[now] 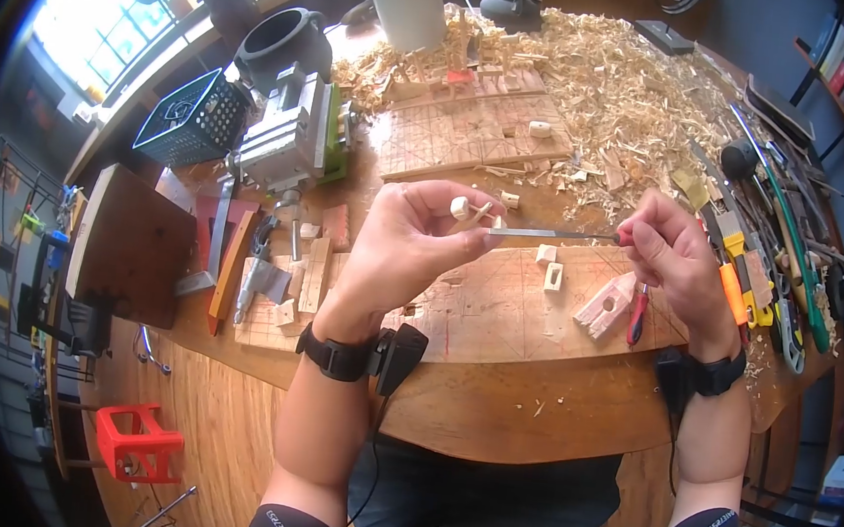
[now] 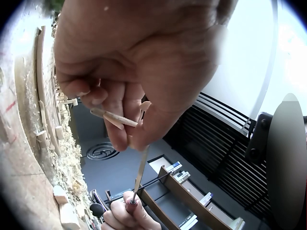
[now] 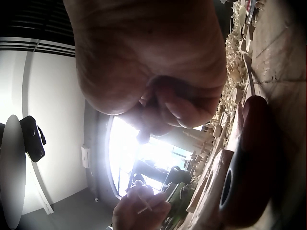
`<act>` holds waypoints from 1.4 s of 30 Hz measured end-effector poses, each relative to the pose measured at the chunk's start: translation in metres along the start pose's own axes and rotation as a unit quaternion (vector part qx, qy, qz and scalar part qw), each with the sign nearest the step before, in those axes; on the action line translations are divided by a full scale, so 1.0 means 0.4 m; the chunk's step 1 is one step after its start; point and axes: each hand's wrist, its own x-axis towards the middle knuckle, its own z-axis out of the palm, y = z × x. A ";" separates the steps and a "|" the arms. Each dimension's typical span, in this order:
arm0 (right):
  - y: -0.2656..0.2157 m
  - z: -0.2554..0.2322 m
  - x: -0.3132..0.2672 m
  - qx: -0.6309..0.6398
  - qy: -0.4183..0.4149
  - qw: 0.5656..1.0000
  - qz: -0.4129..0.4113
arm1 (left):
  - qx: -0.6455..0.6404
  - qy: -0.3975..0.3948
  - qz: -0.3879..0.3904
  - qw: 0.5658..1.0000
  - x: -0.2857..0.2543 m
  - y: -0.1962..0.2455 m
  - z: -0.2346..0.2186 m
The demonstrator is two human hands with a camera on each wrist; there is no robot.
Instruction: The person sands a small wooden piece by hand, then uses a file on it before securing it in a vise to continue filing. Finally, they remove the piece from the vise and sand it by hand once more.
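Note:
My left hand [image 1: 415, 233] pinches a small pale wooden piece [image 1: 460, 208] with a rounded end; a thin stick part of it shows between the fingers in the left wrist view. In my right hand [image 1: 672, 247], curled fingers grip the red handle of a thin metal tool [image 1: 555, 235]. Its slim, flat blade points left, and the tip reaches my left thumb and fingertips, partly hidden there. Both hands are raised over a long wooden board [image 1: 478, 309]. Below them lie a small wooden block with a square hole [image 1: 553, 277] and a larger holed block [image 1: 604, 305].
A red-handled tool [image 1: 637, 317] lies on the board beside the right hand. Knives and other hand tools [image 1: 743, 262] line the right side. Wood shavings [image 1: 608, 89] cover the back. A metal vise [image 1: 288, 131], a crate [image 1: 189, 121] and a dark wooden block [image 1: 133, 243] stand left.

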 end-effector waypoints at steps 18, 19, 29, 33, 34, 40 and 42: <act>-0.005 -0.005 0.000 0.028 -0.006 1.000 -0.013 | -0.015 0.004 -0.002 1.000 -0.003 0.010 0.002; -0.004 -0.003 0.000 0.028 -0.006 1.000 -0.013 | -0.011 0.002 -0.005 1.000 -0.002 0.007 0.000; -0.007 0.001 -0.001 -0.008 0.005 1.000 0.001 | 0.005 0.008 -0.005 1.000 -0.004 0.008 0.004; 0.001 0.006 -0.002 -0.003 0.009 1.000 -0.004 | 0.009 0.009 0.000 1.000 -0.003 0.006 0.004; 0.004 0.011 -0.003 0.006 -0.002 1.000 -0.001 | 0.009 0.006 -0.005 1.000 -0.003 0.004 0.000; 0.000 0.009 -0.001 -0.015 0.019 1.000 -0.003 | -0.005 0.007 0.004 1.000 -0.003 0.006 0.000; 0.001 0.010 -0.002 -0.016 0.013 1.000 -0.007 | -0.002 -0.001 -0.006 1.000 -0.005 0.009 -0.001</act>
